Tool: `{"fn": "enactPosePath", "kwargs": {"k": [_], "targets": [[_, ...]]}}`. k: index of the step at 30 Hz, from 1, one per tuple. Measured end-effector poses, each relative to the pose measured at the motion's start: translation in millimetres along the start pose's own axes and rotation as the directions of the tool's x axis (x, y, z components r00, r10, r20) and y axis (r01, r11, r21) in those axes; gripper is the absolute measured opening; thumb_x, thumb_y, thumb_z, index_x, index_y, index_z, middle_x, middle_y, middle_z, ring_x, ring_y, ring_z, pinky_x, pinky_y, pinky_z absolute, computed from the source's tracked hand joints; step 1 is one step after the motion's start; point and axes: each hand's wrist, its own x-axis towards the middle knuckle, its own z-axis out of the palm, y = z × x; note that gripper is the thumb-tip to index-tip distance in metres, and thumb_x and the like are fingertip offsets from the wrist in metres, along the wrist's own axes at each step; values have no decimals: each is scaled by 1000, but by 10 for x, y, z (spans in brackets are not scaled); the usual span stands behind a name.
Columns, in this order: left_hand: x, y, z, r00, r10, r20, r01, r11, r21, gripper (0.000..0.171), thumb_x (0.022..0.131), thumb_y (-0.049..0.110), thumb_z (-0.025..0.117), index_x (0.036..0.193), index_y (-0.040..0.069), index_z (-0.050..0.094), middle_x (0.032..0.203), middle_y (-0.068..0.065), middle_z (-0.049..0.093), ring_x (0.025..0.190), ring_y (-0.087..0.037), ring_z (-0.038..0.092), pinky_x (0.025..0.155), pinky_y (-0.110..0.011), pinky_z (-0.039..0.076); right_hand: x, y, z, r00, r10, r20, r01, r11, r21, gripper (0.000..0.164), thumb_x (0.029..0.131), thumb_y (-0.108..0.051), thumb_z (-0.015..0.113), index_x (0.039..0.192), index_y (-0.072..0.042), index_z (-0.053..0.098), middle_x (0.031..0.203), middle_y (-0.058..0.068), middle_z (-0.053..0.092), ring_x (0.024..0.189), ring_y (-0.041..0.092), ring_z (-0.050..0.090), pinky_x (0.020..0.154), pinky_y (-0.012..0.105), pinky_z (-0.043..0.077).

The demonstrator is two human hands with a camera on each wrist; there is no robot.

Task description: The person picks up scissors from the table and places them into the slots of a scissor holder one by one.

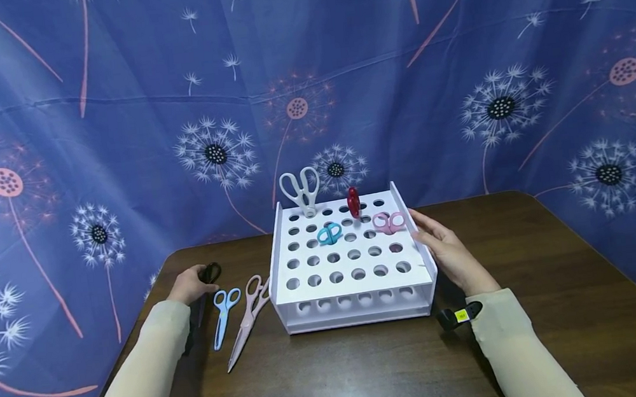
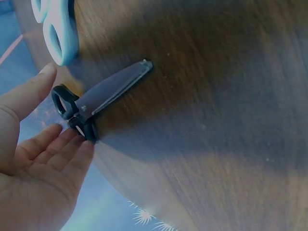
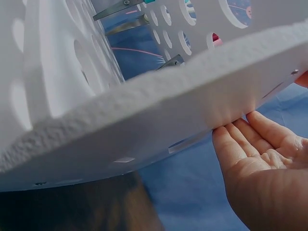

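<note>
Cloth (image 1: 373, 59) is backing the rack (image 1: 355, 288). Leftward, the spread left hand (image 1: 189, 285) is touching black scissors (image 2: 108, 92); the straight-fingered right hand (image 1: 452, 254) is seemingly steadying the rack.

1. Got left arm (image 1: 140, 378) and right arm (image 1: 525, 348) stretched out front, both pale-sleeved and well apart
2. Got left hand (image 1: 190, 285) out there with thumb (image 2: 31, 94) spread from kinda loosely bent fingers (image 2: 81, 161)
3. Got right hand (image 1: 452, 252) angled inward, with fingers nearly straight

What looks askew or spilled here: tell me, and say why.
No spill shows. Only the red scissors in the white rack look odd: their handles stand edge-on to the head camera, while those of the white scissors face it.
</note>
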Motion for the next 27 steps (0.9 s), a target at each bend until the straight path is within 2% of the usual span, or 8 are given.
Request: {"fn": "enactPosePath", "kwargs": {"k": [4, 11, 18, 27], "targets": [[31, -31, -14, 1000, 5, -14, -5, 1000, 9, 79, 85, 19, 73, 145, -9, 31, 146, -36, 32, 130, -55, 35, 102, -61, 38, 4, 6, 2, 1000, 12, -5, -12, 1000, -7, 61, 100, -23, 52, 154, -9, 25, 153, 23, 30, 105, -1, 56, 83, 16, 50], [57, -66, -67, 999, -7, 37, 5, 999, 55, 82, 84, 18, 72, 145, -13, 26, 145, -39, 29, 130, -56, 34, 102, -62, 37, -1, 15, 8, 999, 34, -21, -35, 998, -59, 62, 100, -28, 53, 154, -15, 26, 156, 17, 29, 110, 3, 52, 84, 16, 50], [130, -101, -58, 1000, 13, -7, -12, 998, 57, 77, 84, 15, 72, 143, -13, 31, 144, -39, 32, 128, -56, 35, 102, -62, 37, 1, -2, 2, 999, 24, -30, -26, 998, -56, 61, 100, -27, 53, 154, -14, 27, 155, 18, 30, 108, 2, 54, 83, 17, 50], [166, -131, -21, 1000, -2, -11, 2, 1000, 24, 76, 86, 16, 70, 144, -13, 30, 144, -40, 31, 129, -57, 33, 103, -63, 35, -20, -5, 10, 999, 22, -24, -23, 1000, -18, 61, 100, -24, 52, 154, -11, 26, 153, 21, 32, 103, -1, 57, 80, 17, 51]]}}
